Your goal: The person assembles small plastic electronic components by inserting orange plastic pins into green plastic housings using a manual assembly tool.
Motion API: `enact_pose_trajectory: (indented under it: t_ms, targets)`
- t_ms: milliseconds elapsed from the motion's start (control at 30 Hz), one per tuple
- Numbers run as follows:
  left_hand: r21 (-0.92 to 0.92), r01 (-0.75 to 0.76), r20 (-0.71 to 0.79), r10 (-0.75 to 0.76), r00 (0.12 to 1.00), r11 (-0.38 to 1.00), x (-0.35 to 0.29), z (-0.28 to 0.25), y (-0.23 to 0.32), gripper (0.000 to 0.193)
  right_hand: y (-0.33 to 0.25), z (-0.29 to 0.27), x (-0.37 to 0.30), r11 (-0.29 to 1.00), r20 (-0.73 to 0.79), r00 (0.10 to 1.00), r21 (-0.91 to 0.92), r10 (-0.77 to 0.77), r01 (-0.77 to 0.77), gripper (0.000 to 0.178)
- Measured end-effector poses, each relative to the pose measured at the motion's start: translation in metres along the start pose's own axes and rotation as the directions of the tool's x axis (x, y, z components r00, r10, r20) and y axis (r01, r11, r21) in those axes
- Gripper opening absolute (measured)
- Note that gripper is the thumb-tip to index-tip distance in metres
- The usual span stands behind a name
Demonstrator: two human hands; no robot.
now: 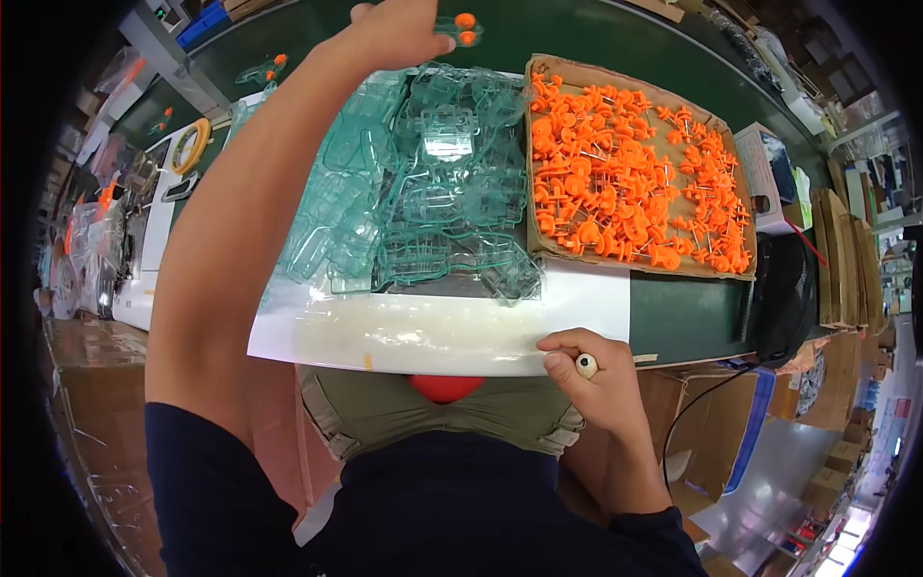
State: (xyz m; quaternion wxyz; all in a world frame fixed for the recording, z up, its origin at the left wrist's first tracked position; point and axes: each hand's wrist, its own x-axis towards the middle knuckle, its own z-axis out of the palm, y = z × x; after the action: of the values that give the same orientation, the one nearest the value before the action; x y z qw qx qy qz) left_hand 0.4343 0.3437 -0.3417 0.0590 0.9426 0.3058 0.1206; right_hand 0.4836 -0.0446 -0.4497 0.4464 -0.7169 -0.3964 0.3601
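Observation:
My left arm stretches far across the bench, and my left hand (399,34) is at the top edge of the view. Its thumb rests against a clear green plastic part with orange pieces (465,31); the other fingers are mostly hidden. Close to my body, at the bench's front edge, my right hand (601,380) is closed around a cream-coloured round handle (586,365) with a dark centre in its end. Between my arms lies a pile of clear green moulded plastic parts (433,192). Right of them, a shallow cardboard box (639,264) holds many orange knob-like pieces (606,173) with metal pins.
A green belt or surface (538,34) runs along the far side, carrying another clear part with orange pieces (260,70). A tape roll (192,146) lies at the left. A black bag-like object (781,293) and a white box (769,178) stand at the right.

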Motion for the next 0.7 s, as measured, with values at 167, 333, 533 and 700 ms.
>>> enact_pose_trajectory:
  t_ms: [167,333,533,700]
  targets:
    - [0.031,-0.133,0.007,0.133,0.991,0.991,0.003,0.047,-0.007,0.047,0.013,-0.004,-0.005,0.999,-0.021,0.999,0.045,-0.024,0.025,0.018]
    - [0.241,-0.083,0.160,0.044,0.986,0.967,-0.026,0.047,0.069,0.051,0.019,-0.009,-0.002,0.991,-0.003,0.994,0.074,-0.109,0.109,0.017]
    - [0.262,-0.010,0.221,-0.050,0.974,0.965,-0.018,0.043,0.077,0.049,0.015,-0.005,-0.004,0.989,-0.035,0.996,0.120,-0.086,0.089,0.015]
    - [-0.465,0.130,0.183,-0.049,0.982,0.876,-0.038,0.000,0.081,0.050,0.015,-0.001,-0.002,0.986,-0.066,0.991,0.112,-0.115,0.122,0.014]
